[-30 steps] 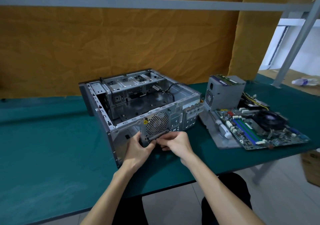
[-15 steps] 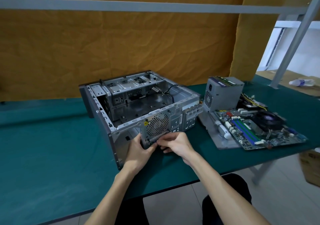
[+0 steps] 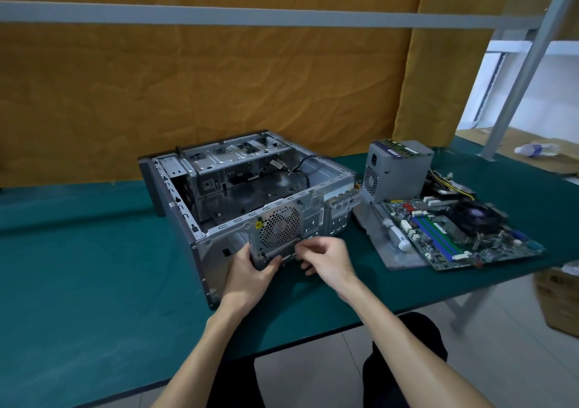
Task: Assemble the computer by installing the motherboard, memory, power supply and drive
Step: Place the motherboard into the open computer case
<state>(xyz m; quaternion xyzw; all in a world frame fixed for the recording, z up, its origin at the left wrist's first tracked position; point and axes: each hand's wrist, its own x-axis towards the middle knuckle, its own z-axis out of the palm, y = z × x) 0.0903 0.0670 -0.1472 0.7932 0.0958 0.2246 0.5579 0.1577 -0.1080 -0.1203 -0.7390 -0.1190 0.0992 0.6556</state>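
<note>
Preparing the empty computer case (image 3: 250,188) at its rear panel

Left hand (image 3: 250,269) grips the panel's lower edge; right hand (image 3: 329,258) pinches something small there. The motherboard (image 3: 463,235) lies right of the case, power supply (image 3: 398,169) behind it; seating the board likely follows.

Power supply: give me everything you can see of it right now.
The power supply is a grey sheet-metal box standing upright on the green table, right of the open case and not yet installed. Its near-left face shows a perforated vent grille and a socket above it. A purple-edged label covers the top, where a green memory stick lies. Yellow and black cables trail out behind it to the right. The motherboard lies just in front. No hands touch it.
</note>
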